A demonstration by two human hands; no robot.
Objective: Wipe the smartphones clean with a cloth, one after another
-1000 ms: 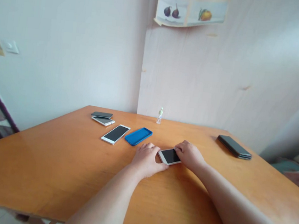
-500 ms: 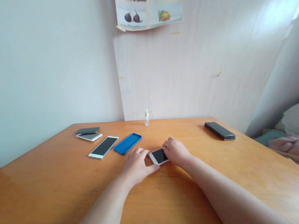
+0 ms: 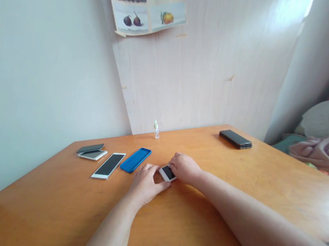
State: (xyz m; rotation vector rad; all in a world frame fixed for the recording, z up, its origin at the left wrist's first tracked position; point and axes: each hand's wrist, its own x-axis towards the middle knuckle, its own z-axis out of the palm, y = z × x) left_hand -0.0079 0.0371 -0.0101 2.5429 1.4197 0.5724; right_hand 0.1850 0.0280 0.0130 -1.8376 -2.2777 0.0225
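Note:
A small white smartphone (image 3: 167, 173) with a dark screen lies face up on the wooden table. My left hand (image 3: 145, 183) grips its near left end, thumb on the lower edge and fingers at the upper one. Over the phone's right part, my right hand (image 3: 185, 169) presses its bunched fingertips down on the screen. A small pale bit shows at those fingertips; I cannot make out what it is. Just left of my left hand lies an empty blue phone case (image 3: 136, 160), and beyond it a larger white smartphone (image 3: 108, 166) with a dark screen.
At the table's (image 3: 171, 225) left side rests a white phone with an open dark flip cover (image 3: 92, 151). A small clear bottle (image 3: 156, 130) with a pale green top stands at the back. Stacked dark phones (image 3: 235, 139) lie at the back right. A fruit poster (image 3: 148, 9) hangs above.
The view has turned slightly, so everything sits a little further left. My right fingers have shifted a little over the screen, covering more of it. My left hand keeps its grip.

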